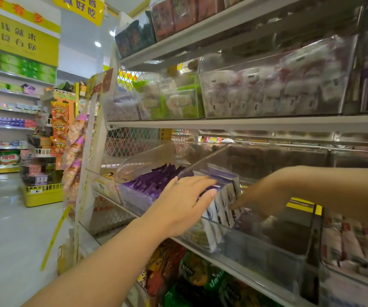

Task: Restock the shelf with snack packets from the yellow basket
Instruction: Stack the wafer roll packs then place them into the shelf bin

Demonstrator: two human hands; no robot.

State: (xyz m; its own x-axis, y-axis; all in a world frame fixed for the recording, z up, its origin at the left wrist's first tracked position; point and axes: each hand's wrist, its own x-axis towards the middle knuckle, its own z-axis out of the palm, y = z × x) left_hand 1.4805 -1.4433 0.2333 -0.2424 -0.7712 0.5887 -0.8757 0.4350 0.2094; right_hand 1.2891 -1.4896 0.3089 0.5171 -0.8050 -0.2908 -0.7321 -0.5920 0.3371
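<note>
Reaching into the clear bin (262, 255) on the mid shelf (245, 275), the person has both hands at a row of white & purple snack packets (220, 202). The packets stand upright, packed against the bin's L wall. The rest of the bin floor to their R shows dark, w/ blurred contents.

L hand (185, 202) comes over the bin's front-L corner. Its fingers are lightly curled over the packet tops and the thumb is on the near face, so it grips the front few packets. R hand (260, 196) enters from the bin's R side, w/ fingertips (234, 206) pointing down-L and touching the R edge of the same row. Motion blur hides whether they pinch anything; can't tell.

Next bin L of the clear bin holds purple wrappers (152, 180). Next bin R holds red & white packs (356, 247). Above the clear bin, on the upper tier, sit bins of pale wrapped sweets (278, 85). Below it lie colourful bags (189, 273). Far L of the bin, across the aisle floor, stands a yellow floor rack (41, 196) w/ boxed goods.
</note>
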